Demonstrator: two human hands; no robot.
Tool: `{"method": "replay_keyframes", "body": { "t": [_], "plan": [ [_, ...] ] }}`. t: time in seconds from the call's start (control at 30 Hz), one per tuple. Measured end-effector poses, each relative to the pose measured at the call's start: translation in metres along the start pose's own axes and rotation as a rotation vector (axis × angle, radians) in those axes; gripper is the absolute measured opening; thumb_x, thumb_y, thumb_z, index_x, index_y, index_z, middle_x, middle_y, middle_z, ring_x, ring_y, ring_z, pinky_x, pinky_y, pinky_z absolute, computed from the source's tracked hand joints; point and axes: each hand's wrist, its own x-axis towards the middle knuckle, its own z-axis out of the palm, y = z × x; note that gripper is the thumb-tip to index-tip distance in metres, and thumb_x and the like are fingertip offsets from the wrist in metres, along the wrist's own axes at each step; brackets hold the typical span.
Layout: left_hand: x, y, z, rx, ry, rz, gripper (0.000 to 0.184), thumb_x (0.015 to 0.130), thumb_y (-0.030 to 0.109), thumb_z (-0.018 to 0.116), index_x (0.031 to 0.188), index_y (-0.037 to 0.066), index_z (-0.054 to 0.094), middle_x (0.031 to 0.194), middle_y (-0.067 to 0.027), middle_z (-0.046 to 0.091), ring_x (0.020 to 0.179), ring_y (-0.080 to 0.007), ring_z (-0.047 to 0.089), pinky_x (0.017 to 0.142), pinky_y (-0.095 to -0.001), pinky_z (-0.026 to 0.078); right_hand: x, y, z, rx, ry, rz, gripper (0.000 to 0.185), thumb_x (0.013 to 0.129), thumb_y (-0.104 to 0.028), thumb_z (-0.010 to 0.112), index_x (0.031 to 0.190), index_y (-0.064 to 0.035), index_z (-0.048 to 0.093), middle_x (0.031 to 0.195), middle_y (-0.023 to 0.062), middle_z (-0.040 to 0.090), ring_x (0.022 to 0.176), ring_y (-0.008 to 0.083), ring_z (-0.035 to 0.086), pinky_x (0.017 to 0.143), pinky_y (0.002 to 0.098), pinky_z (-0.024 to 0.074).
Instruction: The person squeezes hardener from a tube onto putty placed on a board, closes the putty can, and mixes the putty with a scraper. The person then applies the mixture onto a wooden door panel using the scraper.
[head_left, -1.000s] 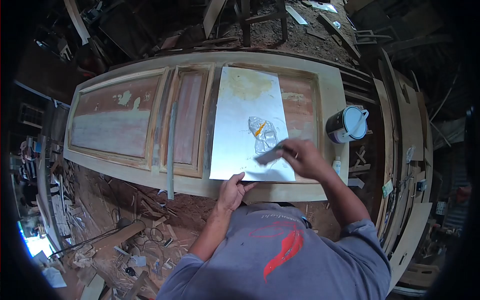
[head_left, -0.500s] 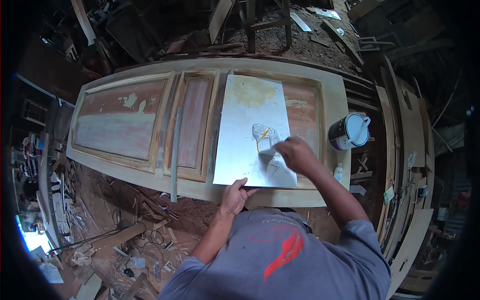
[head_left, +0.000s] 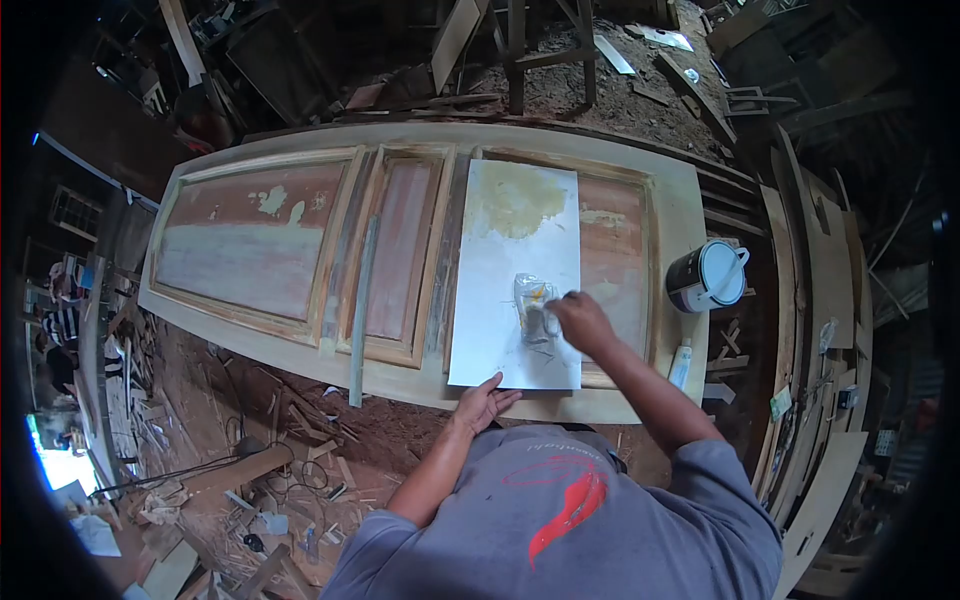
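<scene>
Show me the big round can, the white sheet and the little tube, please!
Can (head_left: 716, 268): head view, on its lid.
White sheet (head_left: 490, 305): head view, on a bare part of its top.
Tube (head_left: 681, 365): head view, mid-body.

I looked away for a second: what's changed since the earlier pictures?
The right hand moved the scraper from the grey paste's near edge onto it; the yellow streak looks more broken. Nothing was let go. The left hand still holds the white board's near edge.
</scene>
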Motion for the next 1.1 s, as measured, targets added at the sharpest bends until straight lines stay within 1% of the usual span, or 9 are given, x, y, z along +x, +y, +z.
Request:
{"method": "replay_keyframes", "body": {
  "t": [0.1, 0.23, 0.37, 0.4, 0.53, 0.67, 0.8, 1.0, 1.1],
  "plan": [
    [0.005, -0.003, -0.003, 0.029, 0.07, -0.01, 0.053, 0.108, 0.027, 0.063, 0.139, -0.011, 0.046, 0.127, -0.0331, 0.062, 0.122, -0.0407, 0.066, 0.106, -0.0499, 0.059, -0.033, -0.006, 0.037, 0.08, -0.165, 0.018, 0.024, 0.081, 0.001, 0.06, 0.1, -0.004, 0.073, 0.086, 0.0195, 0.073, 0.093, 0.0372, 0.069, 0.086, 0.05, 0.0552],
    [-0.007, 0.009, 0.0, 0.153, 0.176, -0.034, 0.059, 0.106, 0.033, 0.066, 0.14, -0.011, 0.046, 0.125, -0.0365, 0.063, 0.117, -0.0411, 0.069, 0.098, -0.0466, 0.063, -0.005, -0.021, -0.011, 0.002, -0.177, 0.218, 0.023, 0.082, 0.001, 0.059, 0.1, -0.0045, 0.073, 0.087, 0.0178, 0.073, 0.091, 0.0371, 0.069, 0.083, 0.0497, 0.0554],
    [-0.016, 0.018, -0.008, 0.396, 0.321, 0.13, 0.062, 0.103, 0.036, 0.071, 0.136, -0.013, 0.051, 0.112, -0.0353, 0.069, 0.101, -0.0387, 0.076, 0.084, -0.0416, 0.068, 0.012, -0.007, 0.015, 0.004, 0.067, 0.1, 0.024, 0.083, 0.001, 0.06, 0.103, -0.0029, 0.074, 0.089, 0.0187, 0.074, 0.09, 0.0386, 0.068, 0.085, 0.0495, 0.0551],
    [-0.016, 0.02, -0.011, 0.4, 0.408, 0.142, 0.057, 0.098, 0.038, 0.077, 0.119, -0.013, 0.061, 0.098, -0.029, 0.073, 0.085, -0.034, 0.078, 0.074, -0.038, 0.069, 0.005, -0.008, 0.026, 0.003, -0.051, 0.093, 0.026, 0.083, 0.0, 0.059, 0.104, -0.0033, 0.074, 0.091, 0.0194, 0.074, 0.089, 0.0382, 0.068, 0.085, 0.0492, 0.0553],
    [-0.026, 0.035, -0.02, 0.574, 0.511, 0.256, 0.051, 0.093, 0.04, 0.083, 0.098, -0.008, 0.068, 0.083, -0.0207, 0.074, 0.07, -0.0261, 0.076, 0.066, -0.0335, 0.065, -0.016, -0.015, 0.029, 0.048, -0.264, 0.116, 0.023, 0.083, -0.003, 0.06, 0.102, -0.0055, 0.074, 0.089, 0.0191, 0.073, 0.089, 0.0382, 0.068, 0.083, 0.0503, 0.0553],
    [-0.035, 0.057, -0.021, 1.048, 0.579, 0.377, 0.05, 0.087, 0.043, 0.088, 0.085, -0.004, 0.07, 0.069, -0.011, 0.073, 0.059, -0.0166, 0.071, 0.057, -0.0293, 0.057, 0.022, -0.014, -0.007, -0.001, -0.081, 0.249, 0.023, 0.088, -0.004, 0.056, 0.104, -0.0052, 0.072, 0.09, 0.0224, 0.071, 0.093, 0.041, 0.068, 0.083, 0.052, 0.0552],
    [-0.028, 0.081, -0.034, 1.372, 0.518, 0.307, 0.054, 0.084, 0.049, 0.088, 0.07, 0.001, 0.071, 0.059, -0.006, 0.069, 0.053, -0.0137, 0.066, 0.054, -0.031, 0.052, 0.011, -0.008, 0.051, -0.026, -0.123, 0.237, 0.024, 0.087, -0.004, 0.058, 0.106, -0.0053, 0.072, 0.09, 0.0231, 0.07, 0.093, 0.0411, 0.068, 0.082, 0.0522, 0.055],
    [-0.044, 0.112, -0.018, 1.483, 0.381, 0.22, 0.065, 0.083, 0.062, 0.082, 0.058, 0.003, 0.07, 0.053, -0.01, 0.065, 0.049, -0.0217, 0.063, 0.055, -0.0377, 0.051, 0.013, -0.02, 0.009, -0.074, -0.258, 0.283, 0.021, 0.088, -0.006, 0.059, 0.103, -0.0083, 0.074, 0.086, 0.0217, 0.071, 0.09, 0.0393, 0.069, 0.08, 0.051, 0.0563],
    [-0.04, 0.109, -0.027, 1.685, 0.384, 0.344, 0.067, 0.083, 0.07, 0.076, 0.074, 0.003, 0.074, 0.067, -0.0134, 0.071, 0.064, -0.034, 0.07, 0.062, -0.0473, 0.054, 0.039, -0.012, 0.011, -0.042, 0.034, 0.342, 0.021, 0.09, -0.006, 0.058, 0.104, -0.0078, 0.073, 0.085, 0.0221, 0.07, 0.093, 0.04, 0.07, 0.082, 0.0522, 0.0561]
  ]
}}
